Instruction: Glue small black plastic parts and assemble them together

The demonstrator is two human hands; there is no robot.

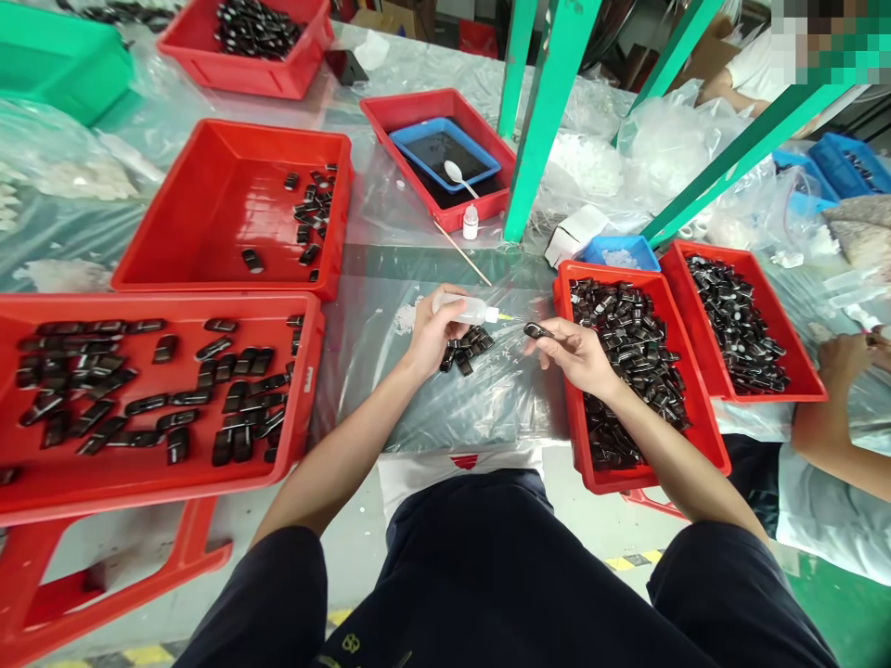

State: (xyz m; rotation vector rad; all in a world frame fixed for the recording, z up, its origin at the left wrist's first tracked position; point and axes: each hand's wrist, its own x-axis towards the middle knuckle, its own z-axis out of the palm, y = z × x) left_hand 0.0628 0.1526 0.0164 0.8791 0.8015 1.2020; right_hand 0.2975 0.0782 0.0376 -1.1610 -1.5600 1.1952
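My left hand point(432, 332) is closed round a small clear squeeze bottle point(465, 308) whose nozzle points right. My right hand point(572, 353) pinches a small black oblong part point(536, 330) just off the nozzle tip. Under my left hand a small pile of the same black parts point(468, 347) lies on the plastic-covered table point(445, 408). Right of my right hand stands a red bin point(576, 436) heaped with black parts.
A red tray point(139, 482) of spread black parts sits at the left, another red tray point(209, 204) behind it. A second full red bin point(800, 371) is at the right, beside another person's arm point(835, 417). Green frame legs point(543, 121) rise behind. A small bottle point(471, 223) stands by a red bin holding a blue tray point(445, 148).
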